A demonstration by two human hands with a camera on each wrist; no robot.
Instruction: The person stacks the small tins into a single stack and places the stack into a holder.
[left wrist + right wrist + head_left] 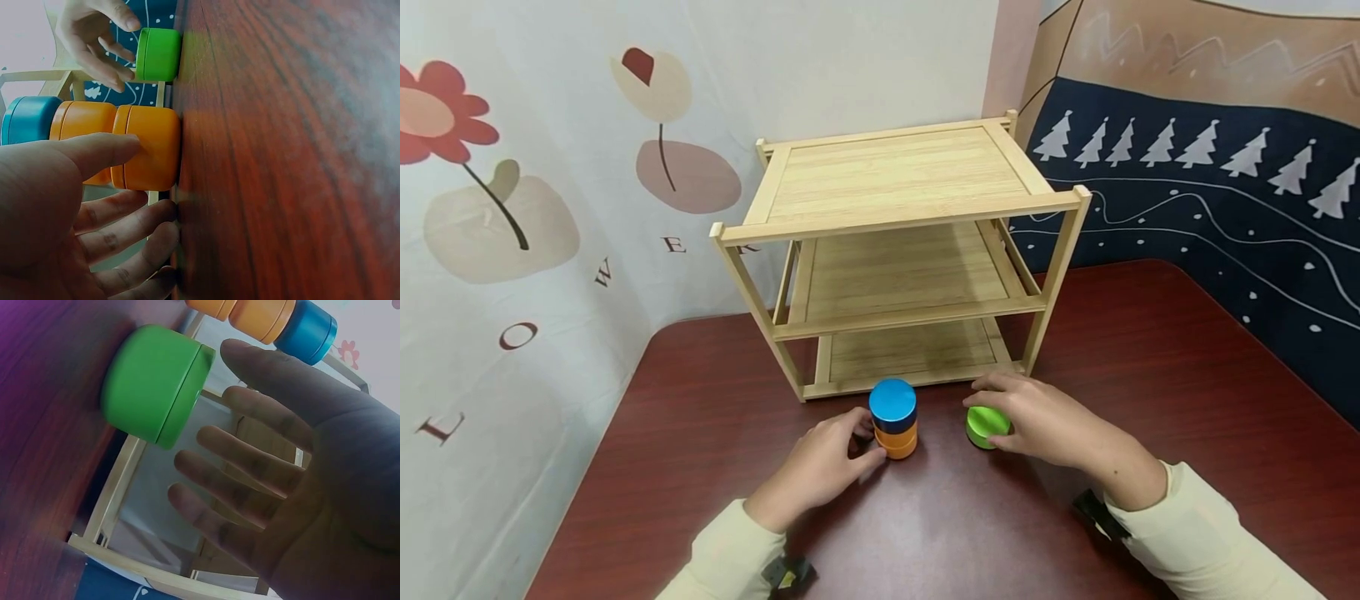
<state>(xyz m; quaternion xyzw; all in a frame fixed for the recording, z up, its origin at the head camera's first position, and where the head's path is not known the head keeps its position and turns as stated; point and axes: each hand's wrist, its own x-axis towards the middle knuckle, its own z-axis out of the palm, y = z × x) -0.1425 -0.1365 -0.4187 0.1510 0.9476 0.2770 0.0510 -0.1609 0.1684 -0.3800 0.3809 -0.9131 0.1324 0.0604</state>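
Observation:
A blue round tin (892,402) tops a stack of two orange tins (898,443) on the table, all with lids. My left hand (822,461) is at the stack's left side. In the left wrist view, its thumb (106,153) overlaps the lowest orange tin (153,156); contact is unclear, and the other fingers are spread apart from it. To the right of the stack, a single green tin (987,426) stands on the table. My right hand (1041,418) hovers around it, its fingers spread and apart from the lid in the right wrist view.
Just behind the tins stands a light wooden rack (910,217) with three tiers, its lowest board close to the tabletop. The dark red wooden table (700,467) runs back to printed cloth walls (565,83) at the left, back and right.

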